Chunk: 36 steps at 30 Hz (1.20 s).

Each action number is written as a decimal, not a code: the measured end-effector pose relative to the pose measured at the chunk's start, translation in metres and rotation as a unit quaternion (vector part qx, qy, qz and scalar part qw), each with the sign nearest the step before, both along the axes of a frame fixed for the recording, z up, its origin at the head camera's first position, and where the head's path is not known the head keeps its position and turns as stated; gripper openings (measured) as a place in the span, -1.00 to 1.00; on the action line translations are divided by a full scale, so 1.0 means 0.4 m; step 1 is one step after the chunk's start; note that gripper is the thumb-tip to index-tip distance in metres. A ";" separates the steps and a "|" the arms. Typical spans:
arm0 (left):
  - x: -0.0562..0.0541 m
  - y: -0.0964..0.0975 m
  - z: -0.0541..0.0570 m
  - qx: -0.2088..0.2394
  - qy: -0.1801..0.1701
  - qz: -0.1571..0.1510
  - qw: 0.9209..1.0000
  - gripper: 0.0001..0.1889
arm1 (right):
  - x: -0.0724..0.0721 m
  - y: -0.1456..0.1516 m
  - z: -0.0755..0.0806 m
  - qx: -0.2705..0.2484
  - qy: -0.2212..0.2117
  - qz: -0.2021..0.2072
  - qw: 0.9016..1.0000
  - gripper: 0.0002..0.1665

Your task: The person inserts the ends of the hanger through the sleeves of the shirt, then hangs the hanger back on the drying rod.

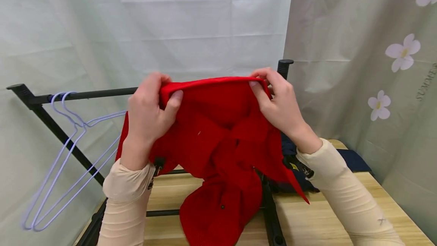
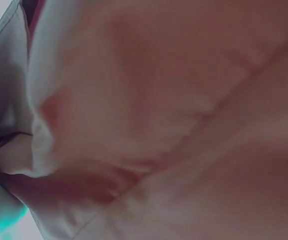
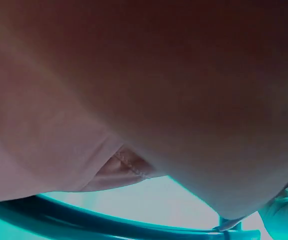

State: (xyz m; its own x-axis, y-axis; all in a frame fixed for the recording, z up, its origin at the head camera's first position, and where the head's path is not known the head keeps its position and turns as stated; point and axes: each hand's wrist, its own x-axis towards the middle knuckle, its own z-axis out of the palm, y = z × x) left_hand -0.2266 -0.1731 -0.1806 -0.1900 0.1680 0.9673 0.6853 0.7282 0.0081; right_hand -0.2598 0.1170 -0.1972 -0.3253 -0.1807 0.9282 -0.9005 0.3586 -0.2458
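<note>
A red garment (image 1: 218, 132) hangs between my hands in the head view, its upper edge stretched nearly level. My left hand (image 1: 145, 115) grips the left end of that edge, thumb on the near face. At the other end, my right hand (image 1: 281, 103) pinches the cloth between thumb and fingers. Below, the fabric falls in bunched folds, and a small dark button (image 1: 222, 207) shows on the lower part. Close-up cloth (image 2: 159, 90) fills most of the left wrist view; more cloth (image 3: 43, 145) covers much of the right wrist view. Neither wrist view shows the fingers.
Behind the garment stands a black clothes rack (image 1: 102, 93), partly hidden by it. Lilac hangers (image 1: 84, 124) hang from its bar at left. Dark navy clothing (image 1: 353, 160) lies on the wooden table (image 1: 385, 200) at right. Pale curtains (image 1: 205, 22) enclose the back and side.
</note>
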 end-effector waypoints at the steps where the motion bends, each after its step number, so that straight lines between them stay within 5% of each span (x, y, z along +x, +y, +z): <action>1: 0.005 0.002 0.011 0.001 0.012 0.001 1.000 -0.48 | 0.003 -0.001 0.010 -0.002 0.010 0.002 1.000 -0.83; 6: 0.025 0.004 0.047 0.002 0.034 -0.018 0.999 -0.50 | 0.023 -0.005 0.049 -0.018 0.024 0.009 1.000 -0.83; 11: 0.029 -0.009 0.041 -0.013 0.002 -0.023 1.000 -0.46 | 0.029 -0.005 0.055 -0.014 -0.009 0.006 1.000 -0.83; 18: 0.000 -0.043 -0.034 -0.069 -0.102 -0.018 0.992 -0.29 | 0.012 -0.005 0.006 0.028 -0.070 -0.009 0.997 -0.84; 28: -0.032 -0.053 -0.147 -0.099 -0.220 0.022 0.970 -0.81 | -0.011 -0.006 -0.098 0.086 -0.173 -0.012 0.981 -0.80; 36: -0.039 -0.058 -0.203 -0.080 -0.300 0.050 0.949 -0.77 | -0.018 0.004 -0.161 0.134 -0.211 -0.005 0.968 -0.79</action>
State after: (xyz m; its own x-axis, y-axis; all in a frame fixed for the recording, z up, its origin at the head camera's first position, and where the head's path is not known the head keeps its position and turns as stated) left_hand -0.2420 -0.1963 -0.2619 -0.7211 0.2564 0.6436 0.5200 0.8142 0.2583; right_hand -0.2672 0.1187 -0.2615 -0.6690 -0.3906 0.6323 -0.7357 0.4686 -0.4889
